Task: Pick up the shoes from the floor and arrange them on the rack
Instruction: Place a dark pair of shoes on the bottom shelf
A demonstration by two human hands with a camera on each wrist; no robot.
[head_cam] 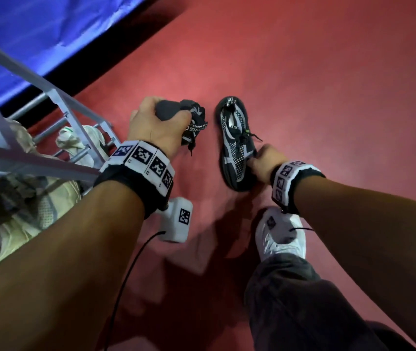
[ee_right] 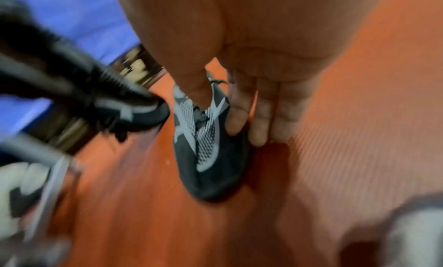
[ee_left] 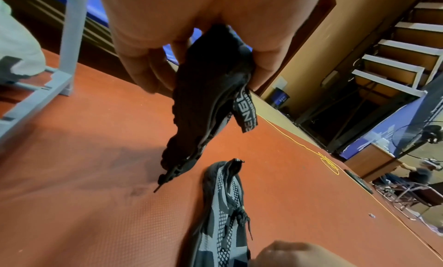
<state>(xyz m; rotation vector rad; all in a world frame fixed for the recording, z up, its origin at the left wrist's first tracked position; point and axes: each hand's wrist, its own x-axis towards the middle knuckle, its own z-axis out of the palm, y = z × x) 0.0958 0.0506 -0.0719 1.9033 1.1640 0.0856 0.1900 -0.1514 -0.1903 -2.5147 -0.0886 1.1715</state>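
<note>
Currently my left hand (head_cam: 151, 122) grips one black shoe (ee_left: 208, 100) clear of the floor (head_cam: 328, 97), while my right hand (head_cam: 265, 160) pinches its mate (head_cam: 237, 145), floor-bound, for transfer to the left-side rack (head_cam: 50, 97).

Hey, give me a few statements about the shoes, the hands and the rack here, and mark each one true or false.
1. The left hand grips a black shoe that is lifted above the floor. True.
2. The second black shoe already sits on the rack. False: it lies on the floor, and the right hand holds its side.
3. The rack stands to the person's left. True.
4. The rack holds no shoes. False: pale shoes sit on its bars.
5. The right hand is free and away from any shoe. False: thumb and fingers pinch the shoe on the floor.
</note>
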